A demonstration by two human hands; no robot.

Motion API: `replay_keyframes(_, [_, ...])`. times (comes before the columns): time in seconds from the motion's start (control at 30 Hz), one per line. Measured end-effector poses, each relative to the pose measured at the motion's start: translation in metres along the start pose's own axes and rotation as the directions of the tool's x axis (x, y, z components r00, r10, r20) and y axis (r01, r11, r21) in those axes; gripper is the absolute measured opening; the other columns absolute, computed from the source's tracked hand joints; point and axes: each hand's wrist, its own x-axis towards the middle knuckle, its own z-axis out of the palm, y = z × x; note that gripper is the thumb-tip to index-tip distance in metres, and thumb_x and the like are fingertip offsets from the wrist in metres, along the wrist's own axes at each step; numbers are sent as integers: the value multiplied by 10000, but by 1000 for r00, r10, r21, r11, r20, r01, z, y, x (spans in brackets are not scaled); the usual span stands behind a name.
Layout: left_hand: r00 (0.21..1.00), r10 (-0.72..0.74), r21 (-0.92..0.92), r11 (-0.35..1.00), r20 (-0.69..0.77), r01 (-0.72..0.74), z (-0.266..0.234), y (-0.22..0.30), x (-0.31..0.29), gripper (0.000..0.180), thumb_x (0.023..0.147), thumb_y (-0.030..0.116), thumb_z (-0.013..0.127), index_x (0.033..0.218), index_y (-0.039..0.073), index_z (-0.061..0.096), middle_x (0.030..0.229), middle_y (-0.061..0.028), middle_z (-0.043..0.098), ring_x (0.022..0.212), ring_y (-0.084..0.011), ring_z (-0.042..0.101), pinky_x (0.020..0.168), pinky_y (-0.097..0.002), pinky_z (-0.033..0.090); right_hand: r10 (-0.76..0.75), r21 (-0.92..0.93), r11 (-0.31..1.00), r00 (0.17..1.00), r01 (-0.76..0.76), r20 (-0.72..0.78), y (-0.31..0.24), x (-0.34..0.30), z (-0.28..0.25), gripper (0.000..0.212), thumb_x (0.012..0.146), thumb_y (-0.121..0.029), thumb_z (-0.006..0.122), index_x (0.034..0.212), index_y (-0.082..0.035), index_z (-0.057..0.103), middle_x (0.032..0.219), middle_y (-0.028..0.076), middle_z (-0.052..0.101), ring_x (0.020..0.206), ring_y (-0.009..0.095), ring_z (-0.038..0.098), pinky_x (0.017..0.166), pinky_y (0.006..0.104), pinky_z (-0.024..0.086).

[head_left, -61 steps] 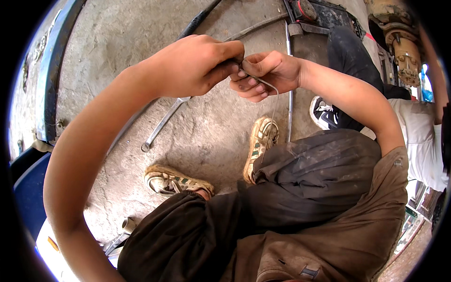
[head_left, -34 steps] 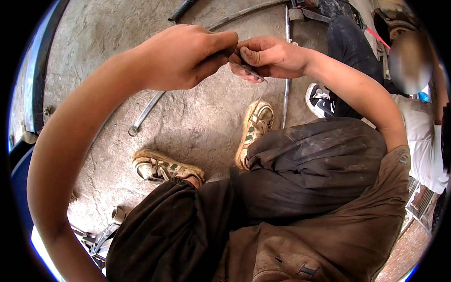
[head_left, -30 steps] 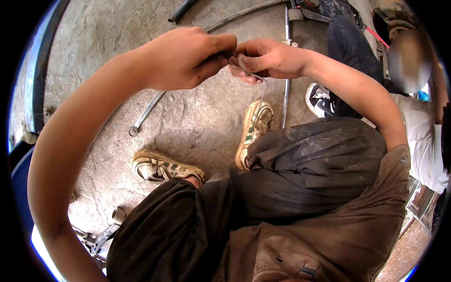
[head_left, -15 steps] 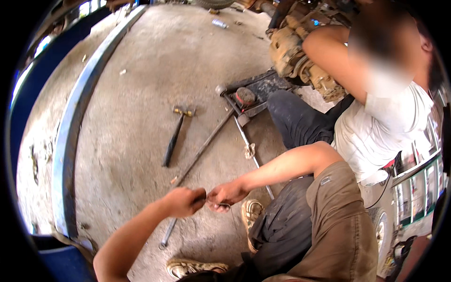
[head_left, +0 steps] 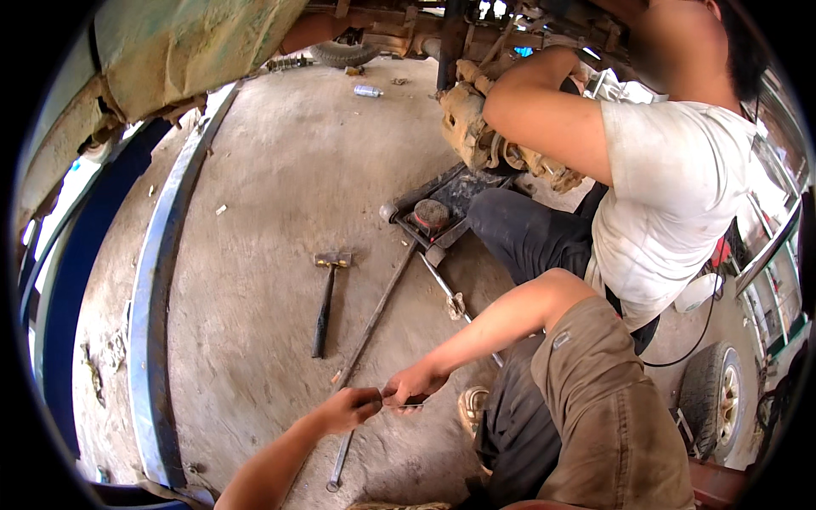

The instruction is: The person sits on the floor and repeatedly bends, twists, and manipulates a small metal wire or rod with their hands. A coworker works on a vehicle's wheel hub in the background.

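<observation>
My left hand is closed, its fingertips pinched together against the fingers of my right hand. What it pinches is too small and dark to make out. In my right hand, also closed, sits a thin wire-like metal piece that pokes out below the fingers. Both hands meet above a long metal bar lying on the concrete floor. To the far left of the bar lies a hammer with a black handle and a worn yellowish head.
A co-worker in a white shirt sits at right, arm over a dirty metal assembly. Below it stands a low floor jack with a silver rod. A blue steel rail runs along the left; a wheel lies right.
My view has tilted upward, showing more of the vehicle underside and the wheel. My hands stay together, fingertips still meeting; the wire-like piece has turned closer to level.
</observation>
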Motion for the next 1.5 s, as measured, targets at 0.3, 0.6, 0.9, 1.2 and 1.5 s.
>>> replay_keyframes(0.3, [998, -27, -27, 999, -64, 25, 5, 3, 7, 170, 964, 193, 552, 926, 28, 564, 700, -106, 531, 667, -184, 485, 638, -351, 422, 83, 243, 966, 996, -90, 41, -1, -9, -9, 122, 967, -158, 563, 903, -100, 478, 819, 7, 499, 700, 136, 491, 597, 279, 410])
replay_keyframes(0.6, [998, -2, 81, 997, -63, 7, 2, 4, 11, 149, 946, 202, 574, 958, 53, 586, 789, -155, 625, 736, -296, 596, 686, -390, 476, 78, 448, 886, 990, -121, 114, 17, -13, -13, 182, 988, -256, 551, 915, -92, 520, 826, -3, 486, 701, 121, 463, 605, 263, 394])
replay_keyframes(0.9, [994, 43, 282, 959, -96, -14, 1, 27, 9, 113, 912, 179, 591, 986, 93, 596, 806, -170, 659, 781, -375, 639, 667, -447, 489, 147, 379, 906, 979, -190, 140, 20, -16, -21, 222, 994, -298, 551, 888, -104, 533, 841, -28, 492, 737, 106, 470, 667, 255, 417])
replay_keyframes(1.2, [989, 109, 331, 941, -101, -70, -1, 15, 15, 89, 909, 179, 608, 963, 108, 609, 766, -117, 659, 690, -318, 648, 632, -420, 503, 14, 222, 974, 990, -46, 143, 18, -9, -32, 176, 958, -217, 588, 837, -112, 517, 781, -12, 511, 681, 122, 487, 634, 271, 418])
replay_keyframes(1.5, [989, 19, 103, 995, -148, -4, -6, -8, 20, 101, 923, 187, 594, 967, 98, 612, 665, -107, 623, 659, -266, 644, 613, -396, 484, 83, 543, 811, 963, -215, 257, 5, -8, -29, 301, 989, -328, 550, 795, -109, 476, 759, -32, 387, 620, 88, 384, 565, 241, 332])
